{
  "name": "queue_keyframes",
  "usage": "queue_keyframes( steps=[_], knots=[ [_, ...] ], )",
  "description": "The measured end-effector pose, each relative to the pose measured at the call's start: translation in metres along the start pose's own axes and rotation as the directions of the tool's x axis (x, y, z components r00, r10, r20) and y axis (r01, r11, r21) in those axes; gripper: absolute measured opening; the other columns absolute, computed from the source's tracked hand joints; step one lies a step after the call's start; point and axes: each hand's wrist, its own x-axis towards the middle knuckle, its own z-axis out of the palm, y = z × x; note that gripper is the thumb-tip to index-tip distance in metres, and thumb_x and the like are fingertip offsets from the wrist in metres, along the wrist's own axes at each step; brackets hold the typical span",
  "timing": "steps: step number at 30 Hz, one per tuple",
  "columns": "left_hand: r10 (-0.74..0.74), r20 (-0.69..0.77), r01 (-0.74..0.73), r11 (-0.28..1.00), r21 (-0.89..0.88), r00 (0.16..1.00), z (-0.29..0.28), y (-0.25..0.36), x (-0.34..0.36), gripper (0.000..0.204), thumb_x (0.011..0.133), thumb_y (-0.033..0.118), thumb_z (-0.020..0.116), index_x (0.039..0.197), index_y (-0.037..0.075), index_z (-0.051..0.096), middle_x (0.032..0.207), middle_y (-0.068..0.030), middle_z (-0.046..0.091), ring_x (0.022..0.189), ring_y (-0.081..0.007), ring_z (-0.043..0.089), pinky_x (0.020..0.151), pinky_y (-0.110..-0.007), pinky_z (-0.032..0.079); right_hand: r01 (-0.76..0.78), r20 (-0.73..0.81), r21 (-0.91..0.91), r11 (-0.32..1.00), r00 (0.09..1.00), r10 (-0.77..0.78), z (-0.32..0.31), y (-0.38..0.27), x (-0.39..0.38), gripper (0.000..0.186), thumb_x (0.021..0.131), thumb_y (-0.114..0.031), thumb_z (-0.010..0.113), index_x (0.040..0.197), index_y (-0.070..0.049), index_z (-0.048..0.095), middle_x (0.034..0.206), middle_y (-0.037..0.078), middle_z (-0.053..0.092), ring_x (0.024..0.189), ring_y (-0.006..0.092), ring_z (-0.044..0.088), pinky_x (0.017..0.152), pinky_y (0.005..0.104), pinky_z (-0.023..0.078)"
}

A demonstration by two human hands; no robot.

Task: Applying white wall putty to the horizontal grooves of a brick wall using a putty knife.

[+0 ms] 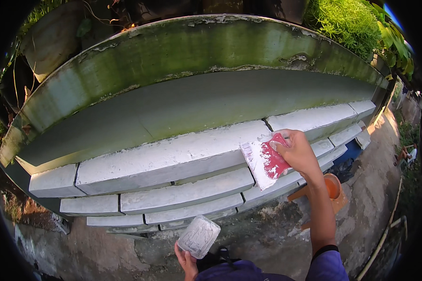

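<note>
Right fingers (282, 149) grip a red scraper (277, 165); its white-smeared blade reaches left of them, broad edge slanting far-left to near-right, beside pale slabs (173, 161). Left fingers (188, 260), well apart, hold a white-smeared rectangular piece (199, 237).

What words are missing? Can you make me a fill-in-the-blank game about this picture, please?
1. The right hand holds a scraper smeared with something coloured ____.
2. Under those smears, the scraper itself is coloured ____.
3. The hand holding the container is the person's ____ one.
4. The bright, bushy plant is at the picture's upper ____.

Missing words: white; red; left; right.
</note>
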Motion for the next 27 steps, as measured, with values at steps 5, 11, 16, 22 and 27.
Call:
queue_keyframes(
  steps=[5,11,16,22,27],
  knots=[
    [-0.08,0.1,0.08,0.997,0.009,0.992,0.006,-0.002,0.027,0.066,0.103,0.023,0.051,0.156,0.016,0.013,0.151,-0.0156,0.033,0.13,-0.0367,0.048,0.085,-0.059,0.057,-0.03,-0.065,-0.495,0.869,0.998,-0.002,-0.018,-0.035,0.01,0.02,0.084,-0.005,0.066,0.093,0.013,0.066,0.072,0.018,0.068,0.068,0.0166,0.068,0.061,0.0314,0.053],
    [-0.116,0.158,0.125,0.991,-0.053,0.981,0.037,0.019,0.054,0.065,0.102,0.02,0.051,0.156,0.012,0.015,0.149,-0.017,0.037,0.131,-0.0319,0.047,0.097,-0.049,0.048,-0.057,-0.116,-0.461,0.886,0.993,0.003,-0.047,-0.048,0.003,0.023,0.088,-0.002,0.064,0.107,0.011,0.063,0.079,0.015,0.069,0.073,0.0141,0.068,0.065,0.0282,0.054],
    [-0.12,0.129,0.129,0.99,-0.058,0.984,0.03,0.026,0.062,0.065,0.102,0.018,0.053,0.155,0.008,0.018,0.146,-0.018,0.043,0.131,-0.0275,0.047,0.108,-0.04,0.039,0.303,-0.25,-0.505,0.808,0.845,-0.473,-0.019,-0.053,-0.035,0.027,0.082,0.009,0.062,0.107,0.0,0.068,0.084,0.014,0.072,0.071,0.0179,0.07,0.063,0.0316,0.054],
    [-0.112,0.135,0.115,0.993,-0.011,0.985,0.023,0.034,0.069,0.066,0.101,0.019,0.054,0.155,0.005,0.018,0.145,-0.0181,0.044,0.131,-0.0272,0.046,0.109,-0.039,0.037,0.593,0.307,-0.794,0.135,0.582,-0.753,0.033,-0.027,-0.039,0.023,0.081,-0.005,0.069,0.104,-0.009,0.072,0.101,0.006,0.073,0.097,0.0235,0.07,0.084,0.0393,0.054],
    [-0.08,0.112,0.083,0.996,-0.026,0.991,0.02,0.041,0.072,0.066,0.1,0.016,0.054,0.155,0.005,0.018,0.148,-0.0181,0.041,0.133,-0.0274,0.044,0.11,-0.039,0.036,0.53,0.353,-0.847,0.043,0.622,-0.699,0.035,-0.006,-0.05,0.023,0.08,-0.012,0.072,0.102,-0.009,0.072,0.103,0.007,0.073,0.101,0.0242,0.069,0.086,0.0409,0.054]
  ],
)
